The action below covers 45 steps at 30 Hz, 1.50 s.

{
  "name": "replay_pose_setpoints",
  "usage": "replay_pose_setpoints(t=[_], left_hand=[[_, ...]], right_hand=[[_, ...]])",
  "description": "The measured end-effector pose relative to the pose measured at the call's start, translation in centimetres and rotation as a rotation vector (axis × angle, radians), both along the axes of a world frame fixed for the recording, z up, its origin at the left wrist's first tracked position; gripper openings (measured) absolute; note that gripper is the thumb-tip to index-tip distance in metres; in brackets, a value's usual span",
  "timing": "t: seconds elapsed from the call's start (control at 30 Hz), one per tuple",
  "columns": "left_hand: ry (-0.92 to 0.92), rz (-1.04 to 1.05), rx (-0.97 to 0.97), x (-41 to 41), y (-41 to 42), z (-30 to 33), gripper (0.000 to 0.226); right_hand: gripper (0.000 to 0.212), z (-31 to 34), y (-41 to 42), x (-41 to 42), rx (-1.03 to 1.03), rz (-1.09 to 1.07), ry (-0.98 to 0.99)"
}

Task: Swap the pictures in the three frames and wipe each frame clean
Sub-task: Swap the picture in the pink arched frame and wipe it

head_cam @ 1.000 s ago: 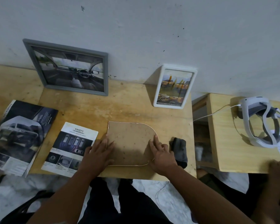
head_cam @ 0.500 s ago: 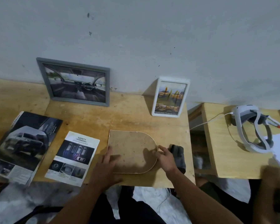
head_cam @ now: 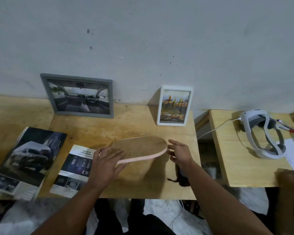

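Hands on the arch-shaped frame [head_cam: 139, 148] now, and it's off the table [head_cam: 143, 184], brown backing board facing up, pale pink edge toward the camera. Its long axis runs left to right, straight end at the left, rounded end pointing right, the whole thing tilted with the right side a touch higher. Left hand [head_cam: 105, 163] lies over the straight end, fingers spread across the backing; whether the thumb hooks underneath is hard to make out. Right hand [head_cam: 180, 153] is at the rounded tip, fingers loosely extended and touching the rim, not wrapped round it.

Count the frames: three. The arch one in the air, a grey frame [head_cam: 78, 95] with a car-interior picture leaning on the wall at back left, a white frame [head_cam: 174, 106] standing upright at back right. Two printed sheets lie flat at left: a dark car brochure [head_cam: 27, 160] and a safety leaflet [head_cam: 75, 168] just beside it, partly under the left wrist. One dark cloth [head_cam: 181, 179] sits by the table's right edge, mostly hidden behind the right forearm.

Bare wood shows between the lifted frame and the two at the wall. Across a gap at right, a second table [head_cam: 236, 167] carries one white headset [head_cam: 263, 133].
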<state>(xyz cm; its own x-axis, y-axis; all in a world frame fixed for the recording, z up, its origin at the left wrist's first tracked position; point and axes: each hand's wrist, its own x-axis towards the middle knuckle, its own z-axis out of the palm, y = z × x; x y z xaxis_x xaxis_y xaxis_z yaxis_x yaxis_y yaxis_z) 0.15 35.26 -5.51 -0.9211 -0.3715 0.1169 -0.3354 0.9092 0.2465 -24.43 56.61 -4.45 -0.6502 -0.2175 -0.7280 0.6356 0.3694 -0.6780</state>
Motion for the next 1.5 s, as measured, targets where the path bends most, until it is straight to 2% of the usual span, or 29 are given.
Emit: replay_pose_setpoints(t=[0.07, 0.17, 0.27, 0.33, 0.43, 0.5, 0.57, 0.63, 0.67, 0.77, 0.83, 0.9, 0.97, 1.03, 1.1, 1.2, 1.3, 1.37, 1.43, 1.5], left_hand=[[0.104, 0.053, 0.053, -2.1, -0.5, 2.2, 0.045], [0.132, 0.288, 0.353, -4.4, -0.3, 4.6, 0.045], [0.174, 0.513, 0.747, -5.1, 0.5, 4.5, 0.044], [0.165, 0.668, 0.975, -4.7, 0.7, 2.9, 0.042], [0.044, 0.844, 1.188, -3.0, 1.4, -0.4, 0.034], [0.006, 0.898, 1.227, -1.8, 1.9, -1.8, 0.026], [-0.023, 0.885, 1.208, -0.8, 2.1, -2.7, 0.021], [-0.069, 0.849, 1.201, -0.2, 2.2, -3.1, 0.02], [-0.095, 0.832, 1.194, 0.0, 2.2, -3.2, 0.023], [-0.175, 0.77, 1.129, 0.3, 2.5, -2.4, 0.033], [-0.208, 0.734, 1.105, 0.3, 2.4, -1.7, 0.037], [-0.233, 0.7, 1.089, 0.7, 2.4, -1.5, 0.029], [-0.255, 0.67, 1.036, 1.1, 2.2, -1.3, 0.018], [-0.251, 0.657, 1.006, 1.4, 2.0, -1.4, 0.021], [-0.233, 0.629, 0.984, 1.7, 1.7, -1.5, 0.034], [-0.238, 0.548, 0.891, 2.2, 1.2, -1.7, 0.043], [-0.236, 0.382, 0.631, 2.6, 0.0, -2.9, 0.052], [-0.259, 0.193, 0.412, 2.8, -1.1, -4.6, 0.071], [-0.288, 0.052, 0.322, 2.7, -2.2, -6.5, 0.095], [-0.304, -0.027, 0.272, 2.5, -3.0, -8.3, 0.116]], right_hand=[[0.038, 0.3, 0.6, -1.3, 0.043, 0.006, 0.083], [0.042, -0.3, 3.4, -2.3, 0.356, 0.09, 0.272], [0.07, -1.5, 6.7, -1.5, 0.629, 0.21, 0.227], [0.082, -1.9, 7.8, -0.4, 0.633, 0.299, 0.14], [0.068, -2.9, 8.7, 1.4, 0.633, 0.366, 0.121], [0.058, -3.7, 9.0, 2.3, 0.631, 0.303, 0.162], [0.046, -3.5, 8.7, 2.7, 0.505, 0.146, 0.098], [0.024, -2.5, 8.5, 2.9, 0.277, -0.054, -0.08], [0.02, -2.0, 8.4, 2.9, 0.16, -0.13, -0.168], [0.035, -0.8, 8.4, 3.0, -0.088, -0.28, -0.337], [0.034, 0.6, 7.7, 3.4, -0.196, -0.319, -0.405], [0.031, 1.2, 7.2, 3.7, -0.268, -0.326, -0.441], [0.037, 1.7, 6.6, 4.2, -0.365, -0.312, -0.501], [0.041, 1.9, 5.7, 5.0, -0.456, -0.287, -0.548], [0.043, 2.1, 4.9, 5.9, -0.519, -0.243, -0.553], [0.051, 1.7, 3.9, 7.1, -0.501, -0.144, -0.522], [0.047, 0.4, 2.1, 9.1, -0.231, 0.077, -0.452], [0.037, -0.2, 0.4, 10.3, -0.025, 0.225, -0.272], [0.021, -0.6, -1.6, 10.4, 0.052, 0.299, -0.1], [0.03, -0.9, -4.2, 9.4, 0.097, 0.339, 0.124]])
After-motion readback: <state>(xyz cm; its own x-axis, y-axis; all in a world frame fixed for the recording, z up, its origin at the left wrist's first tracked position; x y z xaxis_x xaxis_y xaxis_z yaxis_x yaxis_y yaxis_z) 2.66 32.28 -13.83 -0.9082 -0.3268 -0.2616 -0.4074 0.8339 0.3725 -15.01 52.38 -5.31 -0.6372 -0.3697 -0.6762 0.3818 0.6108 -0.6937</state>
